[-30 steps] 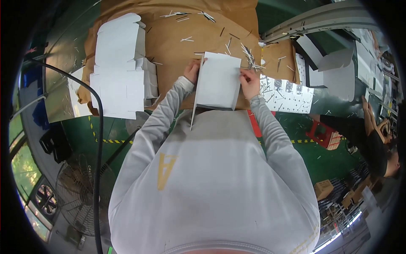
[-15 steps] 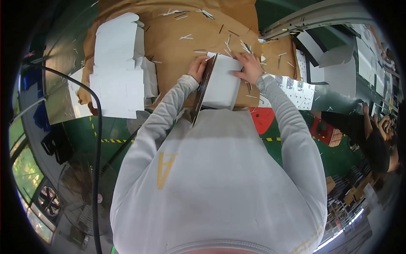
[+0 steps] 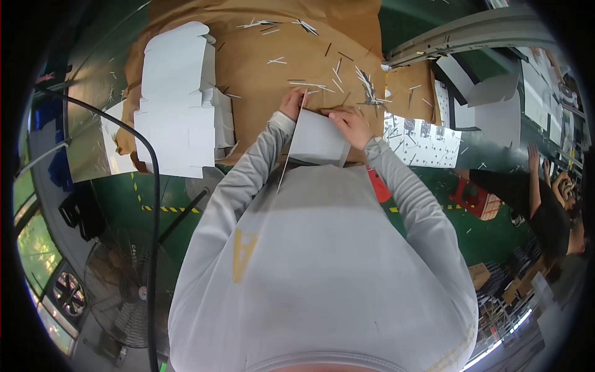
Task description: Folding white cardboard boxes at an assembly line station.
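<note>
In front of my body, on the brown paper, is a partly folded white cardboard box (image 3: 318, 137), its near end against my shirt. One tall panel stands up along its left side, seen almost edge-on. My left hand (image 3: 291, 103) is closed at the far end of that panel, some fingers hidden behind it. At the box's far right corner, my right hand (image 3: 353, 127) has its fingers bent over the edge, with the thumb side toward the panel. Left of my arm lies a stack of flat white die-cut box blanks (image 3: 175, 118).
Thin black and white paper scraps (image 3: 369, 87) litter the brown paper (image 3: 260, 68). A printed white sheet (image 3: 427, 139) lies to the right, below a metal rail (image 3: 465, 40). A black cable (image 3: 152, 204) hangs at left near a fan (image 3: 121, 291). Another person (image 3: 548, 204) is far right.
The box's left panel has turned from showing its dark face to nearly edge-on. My right hand has come nearer along the box's right side, its fingers now bent over the edge.
</note>
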Motion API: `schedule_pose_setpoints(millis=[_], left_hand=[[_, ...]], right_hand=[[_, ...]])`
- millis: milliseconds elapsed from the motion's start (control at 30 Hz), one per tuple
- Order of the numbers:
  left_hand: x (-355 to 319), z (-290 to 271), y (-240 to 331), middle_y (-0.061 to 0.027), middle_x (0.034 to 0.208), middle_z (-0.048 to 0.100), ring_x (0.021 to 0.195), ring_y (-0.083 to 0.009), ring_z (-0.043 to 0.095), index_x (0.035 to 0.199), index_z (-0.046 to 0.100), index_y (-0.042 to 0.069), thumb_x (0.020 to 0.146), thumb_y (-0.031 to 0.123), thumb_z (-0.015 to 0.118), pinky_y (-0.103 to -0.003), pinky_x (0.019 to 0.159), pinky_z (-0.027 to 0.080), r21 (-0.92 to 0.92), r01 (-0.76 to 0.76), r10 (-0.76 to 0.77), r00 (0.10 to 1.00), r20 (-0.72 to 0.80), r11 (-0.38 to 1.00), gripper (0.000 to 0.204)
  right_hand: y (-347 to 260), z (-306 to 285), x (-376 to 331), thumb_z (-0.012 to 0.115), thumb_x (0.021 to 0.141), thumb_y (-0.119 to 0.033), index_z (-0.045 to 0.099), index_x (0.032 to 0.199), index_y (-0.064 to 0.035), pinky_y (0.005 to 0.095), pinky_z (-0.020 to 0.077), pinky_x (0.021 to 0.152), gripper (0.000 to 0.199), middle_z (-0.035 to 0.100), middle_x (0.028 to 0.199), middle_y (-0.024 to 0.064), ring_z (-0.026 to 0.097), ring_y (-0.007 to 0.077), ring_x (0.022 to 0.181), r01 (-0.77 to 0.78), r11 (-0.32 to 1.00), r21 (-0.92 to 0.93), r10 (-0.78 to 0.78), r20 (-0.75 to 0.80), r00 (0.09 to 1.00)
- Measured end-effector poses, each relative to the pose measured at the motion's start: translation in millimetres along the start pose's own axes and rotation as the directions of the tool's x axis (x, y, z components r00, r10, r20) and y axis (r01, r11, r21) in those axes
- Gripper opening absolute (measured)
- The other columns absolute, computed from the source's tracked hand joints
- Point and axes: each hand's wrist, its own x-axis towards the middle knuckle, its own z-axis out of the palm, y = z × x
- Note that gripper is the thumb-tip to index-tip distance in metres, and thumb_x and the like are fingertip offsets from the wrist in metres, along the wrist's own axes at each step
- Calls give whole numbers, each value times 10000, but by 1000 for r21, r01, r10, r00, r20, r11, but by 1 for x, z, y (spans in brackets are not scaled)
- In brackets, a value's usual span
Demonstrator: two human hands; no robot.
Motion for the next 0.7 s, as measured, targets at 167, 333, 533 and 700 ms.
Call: schedule_pose_setpoints(millis=[167, 333, 533, 700], left_hand=[[-7, 15, 14, -34, 653, 507, 583, -111, 460, 725, 492, 92, 892, 289, 378, -241, 526, 394, -55, 109, -112, 992, -55, 992, 283], [-4, 14, 10, -56, 646, 522, 589, -140, 491, 681, 466, 94, 892, 308, 368, -264, 543, 415, 50, 55, -47, 986, -159, 997, 316], [-5, 11, 10, -118, 668, 594, 593, -179, 542, 680, 484, 51, 885, 318, 346, -297, 576, 450, -24, 87, -88, 995, -41, 996, 364], [-8, 17, 18, -137, 683, 611, 596, -205, 564, 702, 562, -15, 886, 364, 295, -308, 570, 462, 202, 161, -150, 986, -69, 966, 499]], right_hand=[[-4, -29, 2, 604, 815, -293, 625, 946, -16, 356, 453, 742, 307, 589, 947, 152, 568, 295, 825, -120, 993, 6, 114, -359, 926], [3, -33, -30, 629, 812, -303, 604, 862, 2, 267, 438, 506, 310, 624, 705, 99, 565, 133, 532, -488, 831, 266, 518, -51, 854], [1, -4, -28, 630, 818, -298, 616, 777, -10, 219, 381, 476, 291, 582, 638, 13, 496, 80, 520, -320, 632, 706, 544, -111, 832], [12, -23, 6, 686, 750, -365, 625, 698, -27, 257, 387, 514, 348, 534, 592, 47, 489, 113, 570, -167, 965, 203, 188, -89, 978]])
